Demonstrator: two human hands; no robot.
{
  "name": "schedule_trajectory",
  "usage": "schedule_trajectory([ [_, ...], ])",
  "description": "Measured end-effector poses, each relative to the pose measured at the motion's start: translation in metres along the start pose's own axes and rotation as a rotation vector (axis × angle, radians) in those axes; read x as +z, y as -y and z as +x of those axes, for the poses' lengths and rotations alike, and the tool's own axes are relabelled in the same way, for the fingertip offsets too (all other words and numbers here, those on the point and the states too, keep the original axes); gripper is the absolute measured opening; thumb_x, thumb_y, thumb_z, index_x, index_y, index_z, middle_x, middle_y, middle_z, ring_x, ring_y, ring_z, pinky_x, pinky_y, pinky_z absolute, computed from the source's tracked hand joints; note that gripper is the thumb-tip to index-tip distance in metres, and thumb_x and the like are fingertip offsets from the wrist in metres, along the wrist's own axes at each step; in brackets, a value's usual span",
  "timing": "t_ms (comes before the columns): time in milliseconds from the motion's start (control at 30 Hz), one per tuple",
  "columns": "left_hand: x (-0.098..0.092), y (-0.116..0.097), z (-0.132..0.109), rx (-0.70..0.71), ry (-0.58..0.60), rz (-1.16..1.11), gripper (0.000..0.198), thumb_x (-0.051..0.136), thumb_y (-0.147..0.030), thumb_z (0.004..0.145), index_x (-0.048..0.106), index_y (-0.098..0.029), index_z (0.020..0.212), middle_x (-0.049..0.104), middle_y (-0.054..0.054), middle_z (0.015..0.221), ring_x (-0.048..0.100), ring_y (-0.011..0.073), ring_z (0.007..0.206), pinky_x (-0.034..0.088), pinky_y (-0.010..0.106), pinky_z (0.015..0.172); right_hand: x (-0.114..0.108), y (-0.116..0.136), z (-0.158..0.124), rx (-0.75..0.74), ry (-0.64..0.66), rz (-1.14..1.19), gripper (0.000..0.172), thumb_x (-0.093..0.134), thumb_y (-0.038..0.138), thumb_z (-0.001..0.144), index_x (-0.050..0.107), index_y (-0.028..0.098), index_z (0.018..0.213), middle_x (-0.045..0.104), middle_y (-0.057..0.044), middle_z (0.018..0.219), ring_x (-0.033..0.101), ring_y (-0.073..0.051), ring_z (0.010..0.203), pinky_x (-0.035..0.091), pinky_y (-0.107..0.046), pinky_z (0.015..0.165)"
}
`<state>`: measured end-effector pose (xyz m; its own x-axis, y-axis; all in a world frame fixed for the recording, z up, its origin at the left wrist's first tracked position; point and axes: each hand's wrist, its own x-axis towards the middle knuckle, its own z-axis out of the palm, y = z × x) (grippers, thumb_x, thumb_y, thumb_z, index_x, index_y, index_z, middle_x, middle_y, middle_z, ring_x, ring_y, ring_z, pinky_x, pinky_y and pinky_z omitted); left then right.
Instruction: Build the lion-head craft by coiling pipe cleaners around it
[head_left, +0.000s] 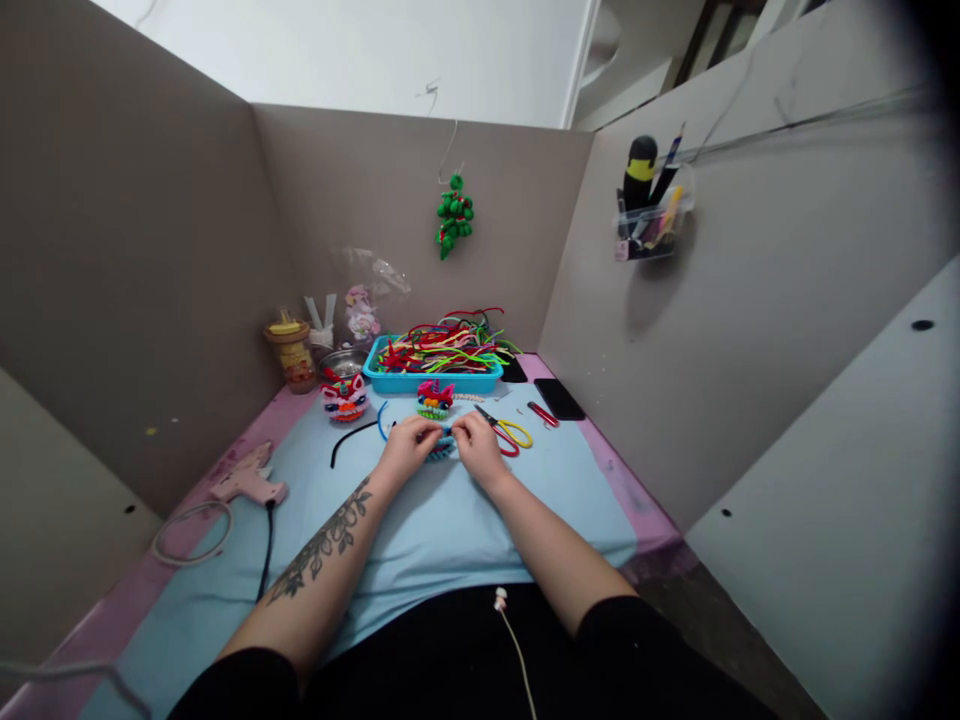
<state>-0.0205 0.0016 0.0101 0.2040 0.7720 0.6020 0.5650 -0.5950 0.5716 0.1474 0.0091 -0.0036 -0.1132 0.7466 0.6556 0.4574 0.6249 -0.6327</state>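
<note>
Between my two hands is a small blue piece of pipe-cleaner craft (441,447), partly covered by my fingers. My left hand (409,443) pinches it from the left, and my right hand (478,445) grips its right side with bent fingers. Just beyond my hands sits a finished-looking red, pink and green pipe-cleaner head (436,398). A similar red, white and orange head (346,399) stands further left. A black pipe cleaner (346,438) lies left of my left hand. Scissors with red and yellow handles (513,434) lie by my right hand.
A blue tray (435,382) heaped with coloured pipe cleaners stands at the back. On the left lie a pink glue gun (250,480) and its cable; a cup (292,355) stands behind. A phone (559,399) and a red cutter (543,414) lie right. Partition walls enclose the table.
</note>
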Motion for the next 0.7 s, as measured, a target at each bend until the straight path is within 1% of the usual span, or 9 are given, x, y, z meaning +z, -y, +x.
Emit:
schedule_trajectory([
  [100,0.002,0.002,0.002,-0.048,0.009,-0.035,0.014,0.061,-0.027,0.079,0.071,-0.017,0.081,0.070,0.006,0.079,0.063,0.0165,0.074,0.049,0.028,0.070,0.001,0.004,0.001,0.052,-0.040,0.101,0.014,0.047,0.018,0.080,0.056,0.020,0.070,0.054,-0.003,0.076,0.053,-0.017,0.076,0.044,-0.030,0.073],
  [233,0.004,0.003,0.002,-0.113,0.030,-0.036,0.017,0.062,-0.031,0.078,0.071,-0.017,0.082,0.071,0.005,0.081,0.063,0.0159,0.073,0.049,0.027,0.069,0.002,0.012,0.003,0.114,-0.066,0.161,0.014,0.048,0.021,0.079,0.054,0.020,0.067,0.053,-0.001,0.071,0.052,-0.016,0.072,0.043,-0.029,0.071],
  [333,0.005,0.001,0.002,-0.130,0.027,-0.020,0.017,0.061,-0.031,0.078,0.070,-0.017,0.079,0.071,0.004,0.078,0.061,0.0156,0.071,0.047,0.027,0.068,0.003,0.014,0.003,0.151,-0.074,0.198,0.013,0.049,0.024,0.077,0.055,0.020,0.066,0.053,-0.001,0.070,0.051,-0.016,0.070,0.043,-0.029,0.068],
  [400,0.004,-0.001,0.002,-0.143,0.014,-0.048,0.018,0.059,-0.031,0.079,0.070,-0.017,0.078,0.070,0.004,0.076,0.060,0.0151,0.069,0.047,0.026,0.066,0.004,0.014,0.003,0.171,-0.077,0.213,0.013,0.049,0.025,0.077,0.055,0.019,0.067,0.054,-0.001,0.070,0.051,-0.016,0.070,0.043,-0.029,0.068],
  [567,0.005,-0.001,0.003,-0.188,-0.025,-0.136,0.022,0.057,-0.034,0.079,0.069,-0.016,0.078,0.069,0.004,0.073,0.059,0.0148,0.065,0.046,0.025,0.061,0.004,0.012,0.003,0.185,-0.065,0.217,0.013,0.051,0.026,0.075,0.055,0.019,0.065,0.054,-0.001,0.070,0.050,-0.015,0.069,0.043,-0.028,0.066],
  [700,0.007,-0.004,0.003,-0.226,-0.010,-0.195,0.022,0.056,-0.033,0.079,0.067,-0.014,0.077,0.067,0.004,0.070,0.059,0.0145,0.064,0.046,0.026,0.061,0.005,0.011,0.003,0.192,-0.075,0.227,0.013,0.050,0.026,0.075,0.055,0.019,0.064,0.053,0.000,0.068,0.050,-0.015,0.068,0.042,-0.028,0.065],
])
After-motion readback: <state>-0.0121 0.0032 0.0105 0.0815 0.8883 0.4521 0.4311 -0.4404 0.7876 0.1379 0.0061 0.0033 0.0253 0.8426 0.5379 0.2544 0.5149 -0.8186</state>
